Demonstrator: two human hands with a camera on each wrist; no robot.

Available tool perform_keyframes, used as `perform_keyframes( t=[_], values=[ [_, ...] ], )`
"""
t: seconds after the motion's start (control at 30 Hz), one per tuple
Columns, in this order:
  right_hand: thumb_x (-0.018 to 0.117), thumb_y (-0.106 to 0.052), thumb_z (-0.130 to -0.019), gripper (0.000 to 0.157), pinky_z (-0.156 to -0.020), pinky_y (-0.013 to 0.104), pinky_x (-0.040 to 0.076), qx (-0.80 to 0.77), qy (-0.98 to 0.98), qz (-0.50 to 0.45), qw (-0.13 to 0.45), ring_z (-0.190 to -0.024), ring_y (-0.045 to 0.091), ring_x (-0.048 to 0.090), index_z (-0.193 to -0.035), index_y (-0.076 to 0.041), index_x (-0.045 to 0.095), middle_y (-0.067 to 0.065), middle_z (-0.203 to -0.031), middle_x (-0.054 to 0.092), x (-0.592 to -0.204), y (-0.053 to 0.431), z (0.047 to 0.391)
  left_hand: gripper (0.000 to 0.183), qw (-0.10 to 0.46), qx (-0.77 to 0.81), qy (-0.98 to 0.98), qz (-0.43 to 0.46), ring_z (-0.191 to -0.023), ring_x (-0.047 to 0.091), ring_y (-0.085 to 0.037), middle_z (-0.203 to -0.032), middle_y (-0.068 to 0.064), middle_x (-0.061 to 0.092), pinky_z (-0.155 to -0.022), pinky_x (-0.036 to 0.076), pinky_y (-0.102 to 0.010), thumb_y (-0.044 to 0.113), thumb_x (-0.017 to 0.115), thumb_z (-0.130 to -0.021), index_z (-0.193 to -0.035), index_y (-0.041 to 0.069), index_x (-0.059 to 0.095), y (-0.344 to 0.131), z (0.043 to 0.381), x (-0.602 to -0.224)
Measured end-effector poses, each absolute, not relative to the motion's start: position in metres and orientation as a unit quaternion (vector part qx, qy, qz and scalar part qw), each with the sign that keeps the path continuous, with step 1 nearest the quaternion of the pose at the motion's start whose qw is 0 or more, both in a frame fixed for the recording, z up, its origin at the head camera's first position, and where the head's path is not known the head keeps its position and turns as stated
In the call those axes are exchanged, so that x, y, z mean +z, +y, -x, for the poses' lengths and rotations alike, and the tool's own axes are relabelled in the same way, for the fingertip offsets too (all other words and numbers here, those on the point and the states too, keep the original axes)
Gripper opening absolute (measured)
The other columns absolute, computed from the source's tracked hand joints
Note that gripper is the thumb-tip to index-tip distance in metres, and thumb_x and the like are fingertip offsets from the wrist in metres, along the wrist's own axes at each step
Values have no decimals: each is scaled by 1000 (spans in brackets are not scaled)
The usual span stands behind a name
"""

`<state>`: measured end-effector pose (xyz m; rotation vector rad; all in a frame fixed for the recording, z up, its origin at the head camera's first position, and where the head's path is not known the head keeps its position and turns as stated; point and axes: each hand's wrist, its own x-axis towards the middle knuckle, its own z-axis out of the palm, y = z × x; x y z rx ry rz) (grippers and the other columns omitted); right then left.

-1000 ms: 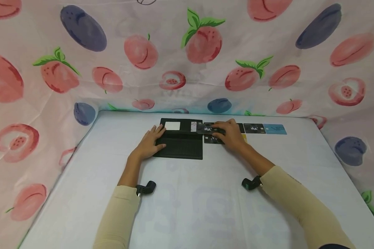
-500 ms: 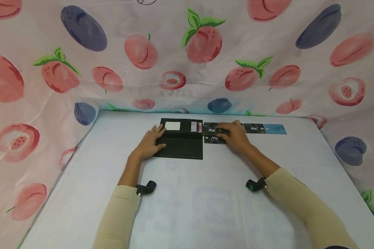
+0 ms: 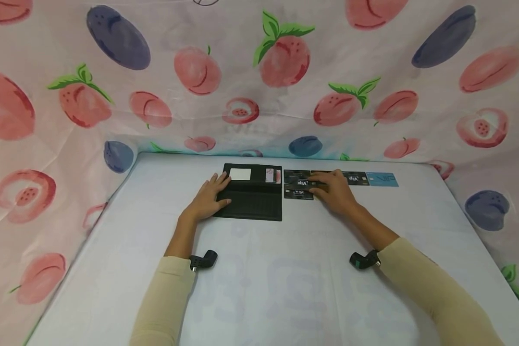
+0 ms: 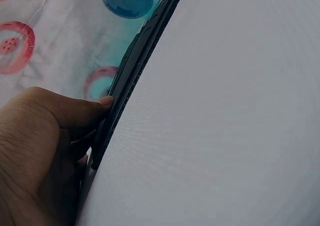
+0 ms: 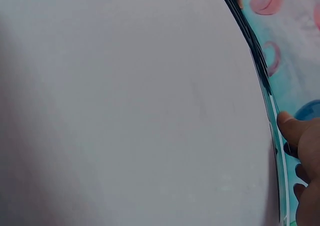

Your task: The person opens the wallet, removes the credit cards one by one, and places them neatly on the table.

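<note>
A black wallet (image 3: 251, 204) lies unfolded near the table's back edge, with a white panel and a few cards in its upper half. My left hand (image 3: 205, 198) rests on its left side, fingers spread. In the left wrist view the thumb (image 4: 85, 111) touches the wallet's edge. To the right of the wallet, my right hand (image 3: 338, 193) pinches the right end of a black card (image 3: 298, 183) marked "Vip". That card overlaps other black cards, one of them a lower black card (image 3: 298, 194). Fingers hide part of the cards behind.
Right of my right hand, another black card (image 3: 358, 179) and a blue card (image 3: 382, 179) lie in a row. White cloth covers the table (image 3: 259, 288). A fruit-patterned curtain (image 3: 155, 48) rises at the back and sides.
My right hand has drawn the black card rightward, away from the wallet's upper right pocket, and it now lies over the other cards. My left hand has stayed in place.
</note>
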<state>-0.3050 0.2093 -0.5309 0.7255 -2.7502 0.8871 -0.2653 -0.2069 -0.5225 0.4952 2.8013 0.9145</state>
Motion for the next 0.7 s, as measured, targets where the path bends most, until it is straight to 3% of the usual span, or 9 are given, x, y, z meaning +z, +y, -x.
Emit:
perform_keyframes(
  t=[0.27,0.7],
  values=[
    [80,-16,-95,37,-80,44,38,304,-918,-239,86,-96,29,47,-130,-6,75,15,-141,66,-531,218,300,76,75,303,935,-166,-161,2,-35,-175,-13,15,-129,-3,-46,23,64,-101,-165,5,30,-206,265,-522],
    [80,-15,-95,37,-83,45,38,308,-919,-229,88,-101,32,48,-130,-5,74,15,-141,66,-531,229,297,75,76,299,937,-163,-161,2,-35,-175,-14,15,-129,-3,-46,23,63,-102,-166,4,29,-206,265,-524]
  ],
)
